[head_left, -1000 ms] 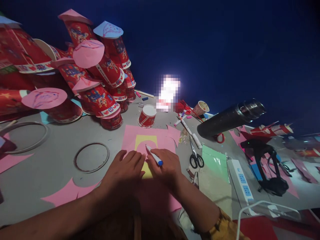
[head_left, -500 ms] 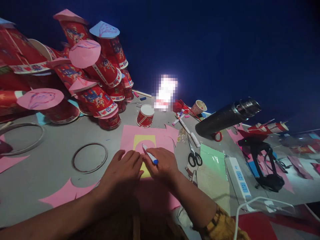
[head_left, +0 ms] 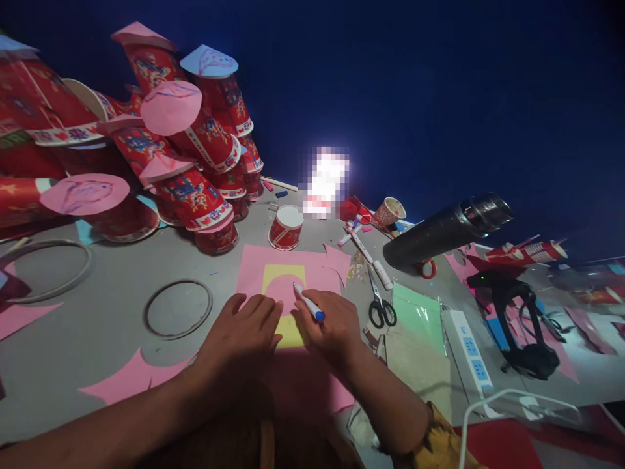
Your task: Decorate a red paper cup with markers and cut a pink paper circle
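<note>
My right hand (head_left: 328,326) grips a white marker with a blue cap (head_left: 307,301), tip pointing up and left onto a pink paper disc (head_left: 284,286). The disc lies on a yellow sheet (head_left: 289,329), which rests on a larger pink sheet (head_left: 254,264). My left hand (head_left: 241,332) lies flat beside it, fingers stretched out and pressing down on the papers at the disc's lower left edge. Both forearms reach in from the bottom of the view.
A pile of red paper cups with paper discs (head_left: 170,107) rises at back left. A single red cup (head_left: 286,228), scissors (head_left: 378,303), markers (head_left: 364,247), a black flask (head_left: 446,231), a power strip (head_left: 469,348), green sheets (head_left: 420,316) and wire rings (head_left: 178,308) lie around.
The marker tip has shifted slightly right across the pink disc; my right hand moved with it. The left hand stays pressed in place. The view shifted a little.
</note>
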`<action>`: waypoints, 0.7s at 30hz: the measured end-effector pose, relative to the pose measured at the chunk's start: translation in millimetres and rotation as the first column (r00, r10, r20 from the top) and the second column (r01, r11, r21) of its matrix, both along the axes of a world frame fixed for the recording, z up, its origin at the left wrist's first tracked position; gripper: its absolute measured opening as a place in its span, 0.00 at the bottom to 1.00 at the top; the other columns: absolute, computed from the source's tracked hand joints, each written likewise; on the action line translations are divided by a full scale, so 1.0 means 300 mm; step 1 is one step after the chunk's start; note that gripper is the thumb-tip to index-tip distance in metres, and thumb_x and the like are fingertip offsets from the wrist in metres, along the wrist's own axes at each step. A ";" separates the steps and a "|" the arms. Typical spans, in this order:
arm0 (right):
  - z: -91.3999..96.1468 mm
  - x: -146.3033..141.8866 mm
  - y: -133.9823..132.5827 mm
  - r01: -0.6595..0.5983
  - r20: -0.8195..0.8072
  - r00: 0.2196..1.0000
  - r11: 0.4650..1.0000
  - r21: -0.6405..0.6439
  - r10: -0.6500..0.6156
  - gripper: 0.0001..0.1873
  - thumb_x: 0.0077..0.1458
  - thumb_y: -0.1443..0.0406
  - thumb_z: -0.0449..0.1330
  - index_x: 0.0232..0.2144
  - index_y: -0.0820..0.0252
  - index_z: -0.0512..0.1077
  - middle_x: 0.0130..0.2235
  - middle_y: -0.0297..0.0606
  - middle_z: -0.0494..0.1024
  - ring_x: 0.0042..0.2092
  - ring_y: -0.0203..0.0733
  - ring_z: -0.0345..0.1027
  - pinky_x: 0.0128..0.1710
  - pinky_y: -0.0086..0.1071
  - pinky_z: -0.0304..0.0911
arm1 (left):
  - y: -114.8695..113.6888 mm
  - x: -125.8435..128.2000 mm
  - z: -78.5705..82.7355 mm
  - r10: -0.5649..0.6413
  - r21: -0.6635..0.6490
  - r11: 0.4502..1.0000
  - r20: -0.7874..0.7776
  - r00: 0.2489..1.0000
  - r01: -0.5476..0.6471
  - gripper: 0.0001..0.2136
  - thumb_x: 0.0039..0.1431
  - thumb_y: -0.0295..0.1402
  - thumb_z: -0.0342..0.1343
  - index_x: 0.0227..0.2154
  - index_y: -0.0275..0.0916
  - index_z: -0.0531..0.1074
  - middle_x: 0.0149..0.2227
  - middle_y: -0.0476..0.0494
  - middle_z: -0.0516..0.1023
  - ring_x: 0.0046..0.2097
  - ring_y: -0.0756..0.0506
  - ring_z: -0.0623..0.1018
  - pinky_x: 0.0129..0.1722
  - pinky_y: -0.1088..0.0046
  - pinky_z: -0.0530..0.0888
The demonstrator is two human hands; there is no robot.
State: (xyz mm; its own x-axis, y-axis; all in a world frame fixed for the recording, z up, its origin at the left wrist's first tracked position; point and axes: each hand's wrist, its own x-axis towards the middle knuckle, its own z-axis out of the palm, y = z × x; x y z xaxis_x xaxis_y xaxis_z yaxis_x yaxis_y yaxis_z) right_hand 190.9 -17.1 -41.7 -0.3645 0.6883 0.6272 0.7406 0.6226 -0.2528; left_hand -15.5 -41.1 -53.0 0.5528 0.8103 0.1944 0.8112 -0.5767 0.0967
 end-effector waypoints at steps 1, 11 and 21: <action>-0.001 -0.001 0.002 -0.003 -0.006 1.000 1.000 -0.001 0.003 0.07 0.73 0.63 0.60 0.45 0.60 0.78 0.36 0.41 0.88 0.35 0.42 0.83 0.37 0.33 0.73 | -0.001 0.000 0.001 0.004 -0.001 1.000 -0.002 1.000 -0.004 0.13 0.63 0.26 0.64 0.49 0.36 0.76 0.46 0.38 0.82 0.48 0.35 0.78 0.52 0.52 0.68; -0.017 -0.022 0.020 -0.085 0.051 0.995 0.995 -0.048 0.088 0.08 0.73 0.63 0.59 0.46 0.59 0.77 0.36 0.41 0.88 0.36 0.42 0.83 0.39 0.33 0.74 | 0.001 -0.001 0.007 -0.010 0.001 1.000 -0.002 1.000 0.010 0.10 0.64 0.25 0.61 0.47 0.38 0.76 0.44 0.39 0.82 0.47 0.36 0.78 0.49 0.54 0.68; -0.016 -0.033 0.022 -0.098 0.076 0.992 0.995 -0.010 0.099 0.07 0.73 0.63 0.59 0.45 0.60 0.76 0.34 0.39 0.87 0.34 0.41 0.81 0.35 0.33 0.72 | 0.003 -0.001 -0.005 -0.015 0.034 0.999 0.012 1.000 0.014 0.08 0.64 0.24 0.59 0.44 0.38 0.77 0.42 0.39 0.81 0.45 0.36 0.78 0.48 0.54 0.69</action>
